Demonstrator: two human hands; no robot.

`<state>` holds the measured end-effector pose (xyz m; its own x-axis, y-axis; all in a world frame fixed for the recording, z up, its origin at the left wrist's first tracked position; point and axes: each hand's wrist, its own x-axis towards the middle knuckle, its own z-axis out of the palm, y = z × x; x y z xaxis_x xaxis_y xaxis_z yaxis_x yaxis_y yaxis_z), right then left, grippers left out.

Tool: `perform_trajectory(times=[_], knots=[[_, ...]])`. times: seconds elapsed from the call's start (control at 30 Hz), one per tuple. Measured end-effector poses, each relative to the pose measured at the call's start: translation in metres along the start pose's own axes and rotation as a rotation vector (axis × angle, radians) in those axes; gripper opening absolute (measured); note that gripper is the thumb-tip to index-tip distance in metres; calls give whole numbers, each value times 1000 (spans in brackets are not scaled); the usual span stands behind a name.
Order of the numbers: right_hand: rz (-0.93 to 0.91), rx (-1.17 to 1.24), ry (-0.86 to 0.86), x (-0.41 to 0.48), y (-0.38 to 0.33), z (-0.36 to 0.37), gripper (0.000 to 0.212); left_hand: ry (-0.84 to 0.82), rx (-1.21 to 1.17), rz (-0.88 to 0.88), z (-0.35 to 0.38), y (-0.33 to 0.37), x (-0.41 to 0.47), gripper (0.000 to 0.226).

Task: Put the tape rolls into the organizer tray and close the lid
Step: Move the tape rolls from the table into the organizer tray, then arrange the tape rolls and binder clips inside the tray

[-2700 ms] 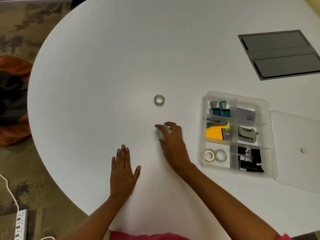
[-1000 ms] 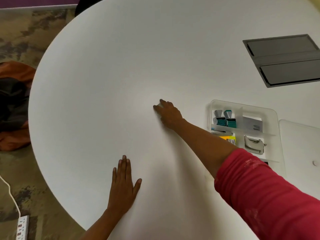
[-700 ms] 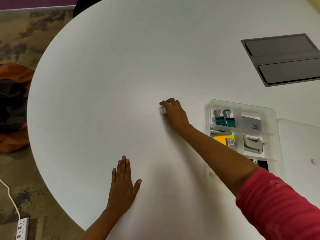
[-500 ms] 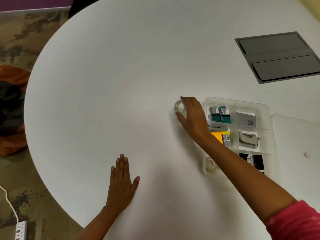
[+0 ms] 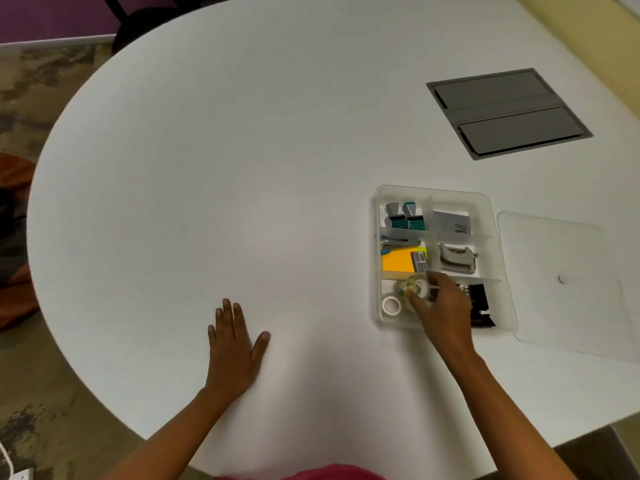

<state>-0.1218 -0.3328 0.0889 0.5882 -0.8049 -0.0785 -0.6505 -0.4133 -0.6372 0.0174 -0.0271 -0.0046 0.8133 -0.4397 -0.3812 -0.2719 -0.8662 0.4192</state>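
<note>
Clear tape roll (image 5: 415, 288) is pinched on edge in the right hand (image 5: 441, 308), fingers closed round it, hovering over the near-left compartment of the organizer tray (image 5: 375, 216), right above a white tape roll (image 5: 391, 305) already lying flat in there. Can't tell if it's touching the divider or not, bit blurry. Left hand (image 5: 233, 344) is flat on the table (image 5: 207, 168), fingers spread, holding nothing. Lid (image 5: 568, 282) is lying just beside the tray on the right, totally off. So imo we're at the drop-in step; next bit needs the roll let go so it settles next to the white one w/o sticking up, then the lid goes on.
</note>
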Motion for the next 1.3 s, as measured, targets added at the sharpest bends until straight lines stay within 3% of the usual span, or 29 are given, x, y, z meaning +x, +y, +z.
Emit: perform_trajectory(times=[0.13,0.43,0.7,0.77,0.93,1.03,1.3], knots=[[-17,-13,-58,-12,2,14,54,0,-103,-12,-3,26,-5,71],[-94,-98,-114,-20,-3,26,43,-138,-289,207,9,115,-32,62],[-148,-66,96,-23,10,-2,27,-56,-201,447,5,170,-21,44],[-163,-184,117,-22,16,-11,21,-44,-210,469,5,181,-18,45],[-170,-491,34,-21,28,-18,41,-14,-77,521,10,201,-6,44],[-176,-549,-46,-15,32,-16,33,-4,-57,496,14,205,0,33],[-233,-765,-147,-2,39,-10,31,-1,-357,322,18,207,5,22]])
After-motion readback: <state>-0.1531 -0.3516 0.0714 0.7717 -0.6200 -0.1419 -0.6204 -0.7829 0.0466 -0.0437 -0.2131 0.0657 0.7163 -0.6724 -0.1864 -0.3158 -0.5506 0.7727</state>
